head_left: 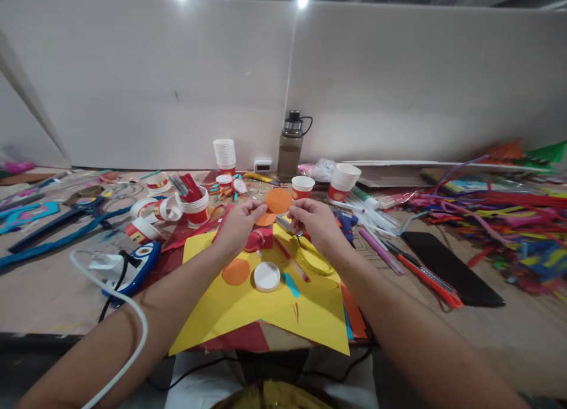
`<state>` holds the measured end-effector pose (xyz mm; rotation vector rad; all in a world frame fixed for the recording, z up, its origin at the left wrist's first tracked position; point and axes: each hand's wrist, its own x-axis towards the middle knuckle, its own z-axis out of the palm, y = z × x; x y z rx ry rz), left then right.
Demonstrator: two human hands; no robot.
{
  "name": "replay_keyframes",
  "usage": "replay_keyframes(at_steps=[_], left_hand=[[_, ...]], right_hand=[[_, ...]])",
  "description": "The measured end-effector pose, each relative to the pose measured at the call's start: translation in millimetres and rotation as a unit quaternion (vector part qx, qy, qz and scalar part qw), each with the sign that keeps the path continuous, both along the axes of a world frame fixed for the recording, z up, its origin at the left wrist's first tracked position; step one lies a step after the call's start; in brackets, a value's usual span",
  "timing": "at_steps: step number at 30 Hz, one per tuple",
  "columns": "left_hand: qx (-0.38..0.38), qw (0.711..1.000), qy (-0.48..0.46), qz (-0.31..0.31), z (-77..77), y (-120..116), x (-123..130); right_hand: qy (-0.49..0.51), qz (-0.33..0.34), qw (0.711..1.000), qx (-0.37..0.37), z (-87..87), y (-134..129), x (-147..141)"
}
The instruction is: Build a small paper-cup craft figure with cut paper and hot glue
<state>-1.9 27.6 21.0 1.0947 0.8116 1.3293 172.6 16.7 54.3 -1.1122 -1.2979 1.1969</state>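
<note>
Between my two hands an orange paper circle (279, 200) is held up above the worktable. My left hand (240, 223) pinches its left edge with thumb and forefinger. At its right edge, the closed fingertips of my right hand (315, 220) grip it. Just below it shows another orange circle (266, 220). A third orange circle (235, 271) lies on the yellow sheet (212, 317), beside a round white cup-like piece (266, 276). Yellow-handled scissors (314, 259) rest under my right hand, near a red pen (292, 259) and a blue paper scrap (291, 284).
Behind are a water bottle (290, 152), stacked paper cups (343, 181) and a cup of red sticks (195, 207). On the right lie a utility knife (429, 281), a black phone (452, 267) and colourful pipe cleaners (509, 220). A white cable (144, 326) crosses my left forearm.
</note>
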Motion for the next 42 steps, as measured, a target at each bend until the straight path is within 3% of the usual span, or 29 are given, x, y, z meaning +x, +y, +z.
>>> replay_keyframes(at_steps=[3,6,11,24,37,42], left_hand=[[-0.019,1.0,-0.015,-0.009,3.8,-3.8,1.0],[-0.042,0.998,-0.034,0.022,7.8,-6.1,2.0],[-0.074,0.996,-0.043,0.028,9.4,-5.7,2.1],[0.003,0.992,0.118,0.04,14.2,-13.7,1.9],[-0.059,0.995,0.064,0.039,7.8,-10.4,1.3],[-0.048,0.996,0.062,0.031,9.1,-11.4,2.3]], right_hand=[[0.016,-0.056,0.998,-0.004,3.3,0.6,7.3],[0.006,-0.106,0.994,-0.014,3.8,2.1,15.7],[-0.03,-0.132,0.991,-0.013,-4.4,4.4,21.1],[-0.15,-0.114,0.982,0.032,-18.2,2.7,18.0],[-0.134,-0.047,0.988,0.053,-13.0,-8.7,9.1],[-0.119,-0.031,0.991,0.048,-11.8,-10.3,7.5]])
